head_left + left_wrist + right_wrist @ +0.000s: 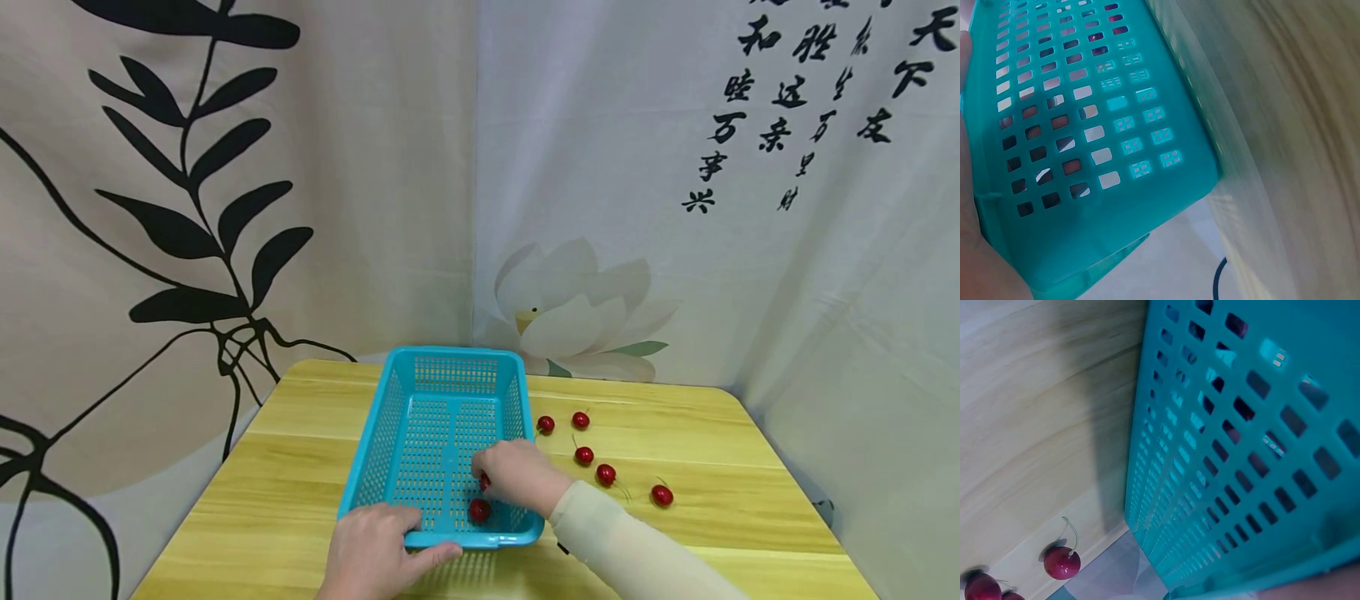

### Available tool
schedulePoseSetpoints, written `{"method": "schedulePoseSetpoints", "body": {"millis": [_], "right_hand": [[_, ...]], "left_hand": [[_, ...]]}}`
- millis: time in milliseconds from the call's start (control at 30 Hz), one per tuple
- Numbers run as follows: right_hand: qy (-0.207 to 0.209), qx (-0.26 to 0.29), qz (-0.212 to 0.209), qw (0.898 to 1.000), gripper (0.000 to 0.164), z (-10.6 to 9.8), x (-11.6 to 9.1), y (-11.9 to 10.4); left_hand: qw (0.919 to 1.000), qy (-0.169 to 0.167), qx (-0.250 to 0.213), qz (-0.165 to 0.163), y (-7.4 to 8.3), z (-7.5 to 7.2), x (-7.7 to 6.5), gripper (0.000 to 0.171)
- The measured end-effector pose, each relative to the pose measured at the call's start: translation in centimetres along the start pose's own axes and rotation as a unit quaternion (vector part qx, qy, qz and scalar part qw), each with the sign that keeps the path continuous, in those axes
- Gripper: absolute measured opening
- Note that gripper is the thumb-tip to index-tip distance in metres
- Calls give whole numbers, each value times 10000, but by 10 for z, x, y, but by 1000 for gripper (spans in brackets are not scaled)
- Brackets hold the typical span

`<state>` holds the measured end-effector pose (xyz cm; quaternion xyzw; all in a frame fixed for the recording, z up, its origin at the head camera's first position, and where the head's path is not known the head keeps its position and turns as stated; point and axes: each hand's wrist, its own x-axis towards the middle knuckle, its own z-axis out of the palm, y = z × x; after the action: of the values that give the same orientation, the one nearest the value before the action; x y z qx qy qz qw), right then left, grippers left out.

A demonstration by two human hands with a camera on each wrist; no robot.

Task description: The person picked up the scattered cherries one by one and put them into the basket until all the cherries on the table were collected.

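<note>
Wood-grain table (285,467), printed fabric (390,167) behind; five loose cherries (605,475) lie right of the blue basket (456,353). My left hand (377,546) grips its near-left corner; my right hand (521,475), down inside, pinches a cherry (484,482) near a second cherry (479,511).

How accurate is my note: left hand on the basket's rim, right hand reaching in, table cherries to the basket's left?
One slip: the head view shows the table cherries to the right of the basket, not the left. The rest holds.
</note>
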<state>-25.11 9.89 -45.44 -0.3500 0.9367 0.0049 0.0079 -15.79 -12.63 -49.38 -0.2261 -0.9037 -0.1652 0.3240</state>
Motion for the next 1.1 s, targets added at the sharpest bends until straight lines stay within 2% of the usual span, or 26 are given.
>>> {"method": "schedulePoseSetpoints", "body": {"millis": [167,533,767,867,1100], "right_hand": [[-103,-189,104,9997,15,-1,0,-4],[-252,-530,259,9979,20,1,2,-7],[-447,-591,343,9967,21,5,3,-7],[-519,-777,322,9951,22,6,3,-7],[-536,-1352,156,9892,20,8,4,-9]], "left_hand": [[10000,13,-8,-29,1,-1,0,65],[9997,-175,101,-129,2,-1,1,66],[9983,-471,151,-314,3,-2,1,66],[9977,-549,167,-369,3,-1,1,66],[9981,-491,172,-320,3,-2,1,66]]}}
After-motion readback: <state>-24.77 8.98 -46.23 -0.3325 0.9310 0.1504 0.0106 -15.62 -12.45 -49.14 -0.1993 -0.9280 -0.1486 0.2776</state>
